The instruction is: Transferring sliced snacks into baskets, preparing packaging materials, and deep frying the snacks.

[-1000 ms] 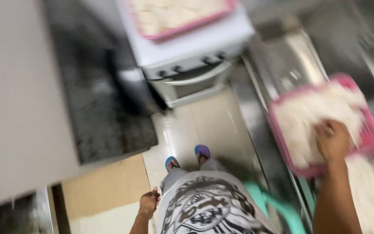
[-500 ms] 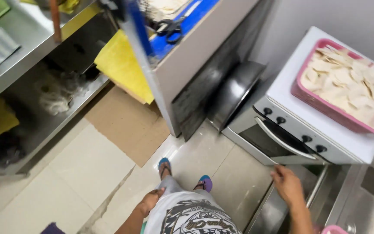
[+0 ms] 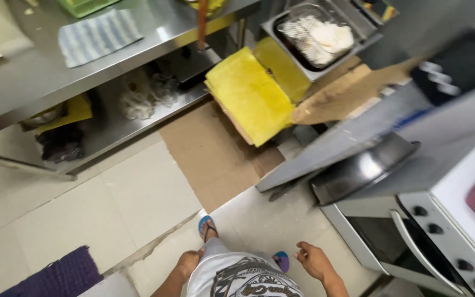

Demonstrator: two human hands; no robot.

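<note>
Left hand: the left hand [image 3: 189,259] hung low beside the hip, fingers loosely curled, holding nothing that I could see.
Right hand: the right hand [image 3: 313,259] was held out a little from the body, fingers half bent and apart, empty, near the front of the white oven [image 3: 408,242] but not touching it.
Oven edge: the oven door handle [image 3: 413,242] stood out toward the person (the closest hard edge to the right hand).
Floor: pale floor tiles [image 3: 72,220] lay open to the left and ahead; a flat sheet of brown cardboard [image 3: 210,154] covered the floor in front of the feet.
Bench: the steel bench [image 3: 39,77] ran across the top left, with a striped cloth [image 3: 99,36] on it and a lower shelf [image 3: 111,132] under its edge.
Narrow side: yellow boards [image 3: 251,93] leaned at the far end of the cardboard, just beside the shelf.
Corner: a purple mat [image 3: 50,278] lay at the lower left.
</note>
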